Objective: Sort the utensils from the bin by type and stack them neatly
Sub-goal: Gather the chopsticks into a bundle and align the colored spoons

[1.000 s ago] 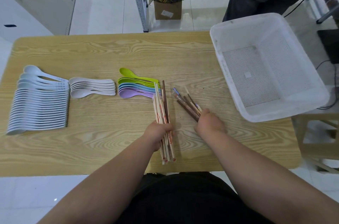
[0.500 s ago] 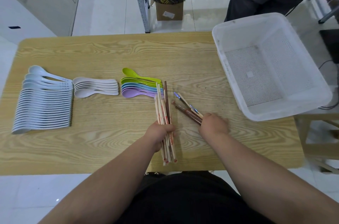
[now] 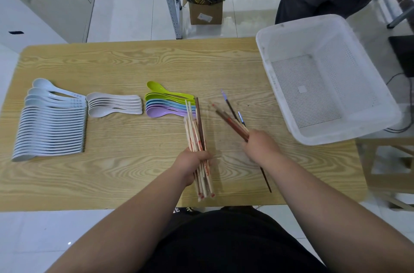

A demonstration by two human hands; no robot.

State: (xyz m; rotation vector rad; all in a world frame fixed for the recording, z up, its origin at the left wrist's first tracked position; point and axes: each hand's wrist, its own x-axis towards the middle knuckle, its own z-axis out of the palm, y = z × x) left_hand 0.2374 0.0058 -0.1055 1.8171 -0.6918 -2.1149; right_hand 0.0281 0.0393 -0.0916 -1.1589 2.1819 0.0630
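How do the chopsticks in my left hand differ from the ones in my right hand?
The left hand grips mostly pale chopsticks lying nearly parallel; the right hand grips darker chopsticks, fewer and fanned apart, slanting left. Both bundles point away over the table.

Reaches both bare forearms forward from the lower edge, converging toward the middle. Grips with the left hand [image 3: 193,164] a bundle of pale chopsticks [image 3: 194,134] about mid-length, fingers curled round it, back of the hand up. Clasps with the right hand [image 3: 261,147] a loose fan of dark chopsticks [image 3: 230,121], fist closed, near the left but apart from it
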